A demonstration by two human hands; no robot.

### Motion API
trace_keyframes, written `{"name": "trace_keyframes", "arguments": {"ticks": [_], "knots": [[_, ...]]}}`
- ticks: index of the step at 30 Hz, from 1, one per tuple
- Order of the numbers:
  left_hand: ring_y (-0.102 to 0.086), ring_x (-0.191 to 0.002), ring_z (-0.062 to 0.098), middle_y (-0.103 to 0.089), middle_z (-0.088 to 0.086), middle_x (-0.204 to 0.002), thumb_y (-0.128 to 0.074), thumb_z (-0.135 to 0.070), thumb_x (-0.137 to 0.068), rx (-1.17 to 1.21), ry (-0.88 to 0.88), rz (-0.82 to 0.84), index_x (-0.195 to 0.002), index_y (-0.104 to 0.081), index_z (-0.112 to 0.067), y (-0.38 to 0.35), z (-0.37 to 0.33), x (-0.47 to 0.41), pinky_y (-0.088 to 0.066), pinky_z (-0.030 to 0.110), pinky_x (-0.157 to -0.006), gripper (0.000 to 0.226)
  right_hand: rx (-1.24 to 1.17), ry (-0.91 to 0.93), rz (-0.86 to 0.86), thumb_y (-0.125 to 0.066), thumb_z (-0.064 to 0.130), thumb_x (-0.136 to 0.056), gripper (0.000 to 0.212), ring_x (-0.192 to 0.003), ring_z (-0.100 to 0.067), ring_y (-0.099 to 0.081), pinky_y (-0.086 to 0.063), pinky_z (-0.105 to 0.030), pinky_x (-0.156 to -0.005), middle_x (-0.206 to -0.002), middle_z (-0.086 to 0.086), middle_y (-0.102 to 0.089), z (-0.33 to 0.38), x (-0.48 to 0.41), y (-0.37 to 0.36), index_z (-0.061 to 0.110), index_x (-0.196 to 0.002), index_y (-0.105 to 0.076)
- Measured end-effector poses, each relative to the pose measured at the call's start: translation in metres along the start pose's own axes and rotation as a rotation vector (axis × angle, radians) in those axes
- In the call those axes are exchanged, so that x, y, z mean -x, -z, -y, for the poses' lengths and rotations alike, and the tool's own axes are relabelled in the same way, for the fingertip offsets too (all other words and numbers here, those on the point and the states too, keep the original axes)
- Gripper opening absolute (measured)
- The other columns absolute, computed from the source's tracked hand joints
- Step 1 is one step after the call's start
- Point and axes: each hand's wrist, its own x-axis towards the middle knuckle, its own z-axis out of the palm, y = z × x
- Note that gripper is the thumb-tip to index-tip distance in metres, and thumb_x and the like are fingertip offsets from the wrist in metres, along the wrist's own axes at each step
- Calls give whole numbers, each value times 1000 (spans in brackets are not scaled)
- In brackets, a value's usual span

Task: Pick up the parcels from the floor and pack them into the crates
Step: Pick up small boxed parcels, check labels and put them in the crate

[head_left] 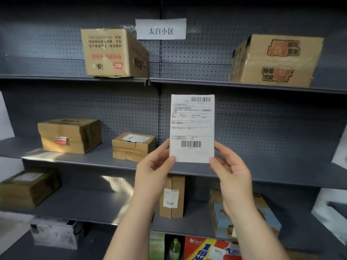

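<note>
I hold a white shipping label (pixel 191 128) with two barcodes upright in front of a grey shelving unit. My left hand (pixel 155 167) pinches its lower left corner, and my right hand (pixel 230 169) pinches its lower right corner. Cardboard parcels sit on the shelves behind it: a large box (pixel 112 53) top left, another large box (pixel 274 61) top right, two boxes (pixel 69 136) (pixel 133 146) on the middle shelf, and an upright narrow box (pixel 172 196) below my hands. No crate and no floor parcel is in sight.
A paper sign (pixel 161 29) with printed characters hangs on the pegboard back. A flat box (pixel 28 186) lies lower left, a colourful carton (pixel 270 212) lower right behind my right forearm. A plastic-wrapped item (pixel 54 231), a green bottle (pixel 174 246) and a red pack (pixel 210 248) sit on the bottom shelf.
</note>
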Motion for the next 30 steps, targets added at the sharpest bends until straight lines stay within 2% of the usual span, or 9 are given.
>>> {"name": "trace_keyframes", "arguments": {"ticks": [7,12,18,22,26,30], "knots": [[-66,-115,5,-74,-14,-117,-61,-6,-98,3,-62,-6,-132,-62,-36,5,-32,6,-50,38,-107,45,-43,85,-2,-64,3,-92,39,-107,-6,-65,-52,-39,-102,-112,15,-73,29,13,-13,25,-124,-66],[-65,-116,3,-72,-15,-121,-56,-3,-100,32,-66,38,-127,-62,-40,-11,-46,13,-55,25,-96,46,-78,97,2,-62,1,-92,39,-104,-7,-66,-52,-38,-101,-110,13,-74,44,10,-1,27,-122,-67],[-67,-111,7,-75,-14,-114,-54,-2,-100,25,-90,-2,-125,-62,-44,-40,-55,24,-53,31,-93,49,-73,111,75,-63,1,-91,40,-108,-10,-66,-52,-36,-100,-115,10,-73,61,1,29,25,-123,-66],[-67,-113,9,-74,-13,-115,-54,-1,-100,37,-92,-35,-127,-63,-40,-61,-57,33,-52,30,-91,48,-83,84,98,-62,0,-92,41,-111,-12,-65,-52,-37,-100,-117,9,-73,66,-3,47,25,-124,-65],[-67,-112,1,-75,-12,-115,-54,2,-99,31,-110,-70,-130,-63,-34,-75,-56,43,-55,25,-94,48,-126,64,86,-59,-4,-93,40,-112,-10,-65,-51,-31,-98,-116,10,-73,67,-5,56,23,-122,-66],[-68,-108,1,-76,-12,-112,-53,3,-99,33,-78,-100,-130,-62,-32,-75,-53,46,-55,15,-82,47,-135,28,102,-60,-3,-93,39,-110,-7,-66,-51,-29,-97,-114,11,-73,65,-2,55,24,-121,-67]]}}
